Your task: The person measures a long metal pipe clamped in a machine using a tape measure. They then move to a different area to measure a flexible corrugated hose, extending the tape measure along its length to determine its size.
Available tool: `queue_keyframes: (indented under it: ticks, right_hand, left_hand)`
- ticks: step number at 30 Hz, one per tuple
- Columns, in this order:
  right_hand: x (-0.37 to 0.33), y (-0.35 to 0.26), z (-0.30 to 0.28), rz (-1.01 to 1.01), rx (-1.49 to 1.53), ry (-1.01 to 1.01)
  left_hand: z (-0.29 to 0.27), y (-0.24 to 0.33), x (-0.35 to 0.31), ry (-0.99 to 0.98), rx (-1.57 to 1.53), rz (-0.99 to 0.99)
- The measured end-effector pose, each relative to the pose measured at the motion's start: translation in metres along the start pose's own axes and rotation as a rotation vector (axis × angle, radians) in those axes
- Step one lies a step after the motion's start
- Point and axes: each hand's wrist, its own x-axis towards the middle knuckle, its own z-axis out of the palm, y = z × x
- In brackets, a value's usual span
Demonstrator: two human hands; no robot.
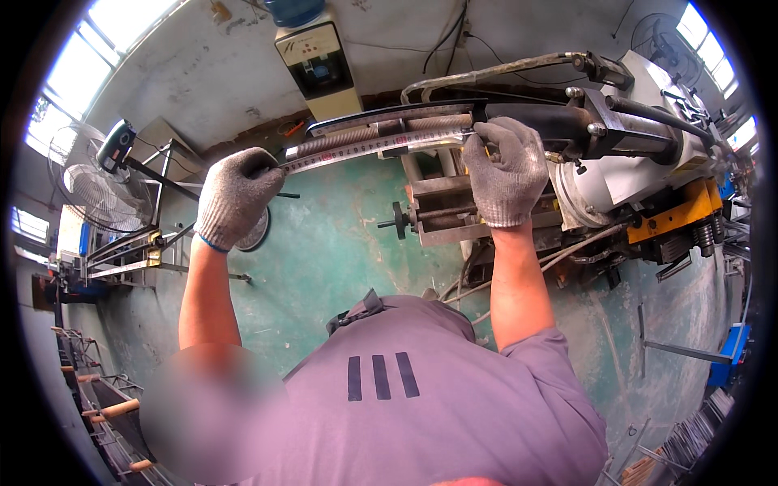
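Note:
A pale measuring tape point(377, 147) with dark and red markings is stretched between my two gloved hands. My left hand point(237, 194), in a grey knit glove, is closed around the tape's left end; whatever else lies within that fist is hidden. At the tape's right end, my right hand point(509, 172), gloved the same way, has its fingers curled and pinches the strip beside the machine's dark arm point(535, 121). Just behind the tape, roughly parallel to it, runs a ribbed metal rod point(340, 142).
The large white machine point(628, 166) with a yellow bracket point(679, 211) fills the right. Below the tape sticks out a black handwheel point(399, 220). A water dispenser point(316, 61) stands by the far wall. On the left are a fan point(96, 182) and a metal frame point(162, 194).

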Motion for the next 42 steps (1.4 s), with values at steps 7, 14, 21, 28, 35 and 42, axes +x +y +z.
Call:
queue_keyframes:
  ticks: [7,14,21,28,35,42]
  right_hand:
    - [-0.003,0.001,0.000,0.033,0.022,0.015]
    - [-0.026,-0.022,-0.012,0.032,0.005,0.047]
    - [-0.124,-0.072,-0.044,0.147,-0.061,-0.211]
    - [-0.204,-0.137,-0.087,0.260,-0.232,-0.454]
    - [-0.241,-0.173,-0.122,0.478,-0.097,-0.377]
    - [-0.246,-0.198,-0.155,0.720,0.114,-0.654]
  left_hand:
    - [0.001,0.003,0.004,0.011,0.002,0.016]
    - [0.021,-0.028,-0.013,0.003,-0.083,0.114]
    - [0.107,-0.075,-0.063,-0.449,-0.358,-0.137]
    - [0.212,-0.065,-0.109,-0.984,-0.428,-0.304]
    - [0.220,-0.025,-0.120,-1.160,-0.654,-0.239]
    - [0.248,-0.085,-0.179,-1.094,-0.563,0.343]
